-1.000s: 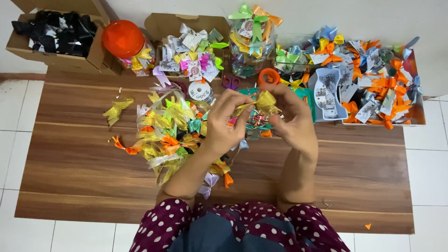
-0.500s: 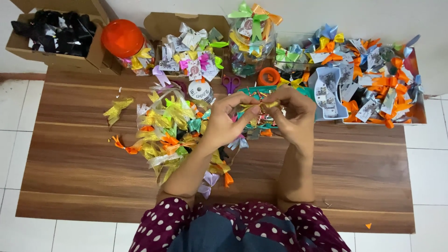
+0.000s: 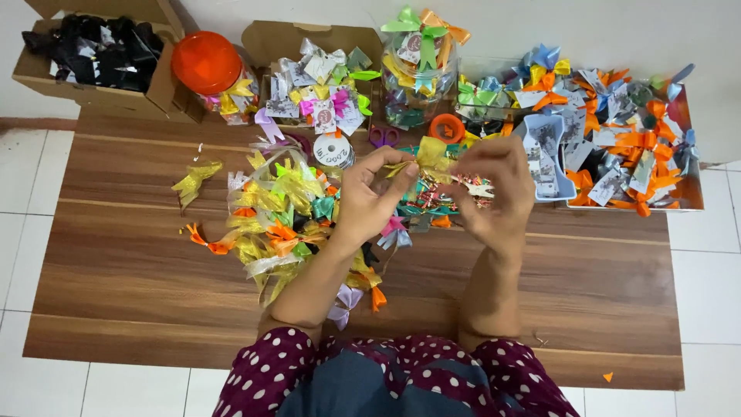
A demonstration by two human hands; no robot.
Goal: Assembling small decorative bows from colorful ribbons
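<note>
Yellow ribbon bow (image 3: 431,157) pinched between closed fingers of left hand (image 3: 369,194) and right hand (image 3: 494,191).

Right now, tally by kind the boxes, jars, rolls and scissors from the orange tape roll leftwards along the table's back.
Brown cardboard boxes: 2
Clear jars: 2
Orange tape roll: 1
White ribbon spool: 1
Purple-handled scissors: 1
Total: 7
</note>
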